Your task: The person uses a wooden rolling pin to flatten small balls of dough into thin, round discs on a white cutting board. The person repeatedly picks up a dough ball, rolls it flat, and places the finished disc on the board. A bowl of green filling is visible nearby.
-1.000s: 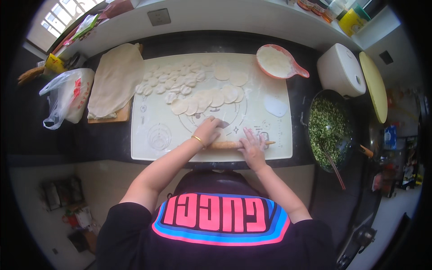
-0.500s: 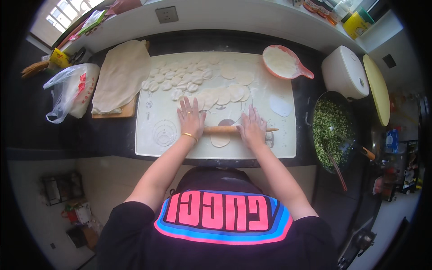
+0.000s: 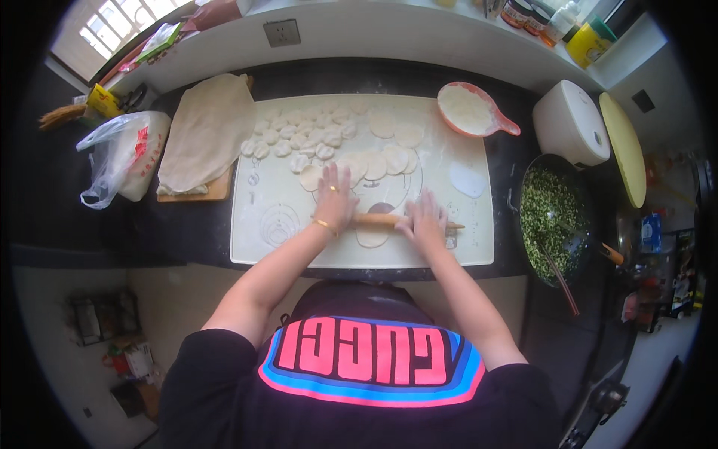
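Note:
A wooden rolling pin lies crosswise over a round dough wrapper near the front of the pale pastry mat. Both of my palms rest on the pin, fingers stretched forward rather than wrapped round it: my left hand toward its left end, my right hand near its tapered right end. The left fingertips reach close to a row of overlapping flat wrappers. Small floured dough pieces cluster at the far left of the mat, with more thin rounds beside them.
At the left, a dough sheet covers most of a wooden board, beside a plastic bag. A pink-rimmed flour bowl overlaps the mat's far right corner. A pan of chopped green filling, a white container and a yellow lid stand right.
My left hand has slid slightly right along the pin, closer to my right hand. The whole view has also shifted a little; the pin still lies over the wrapper.

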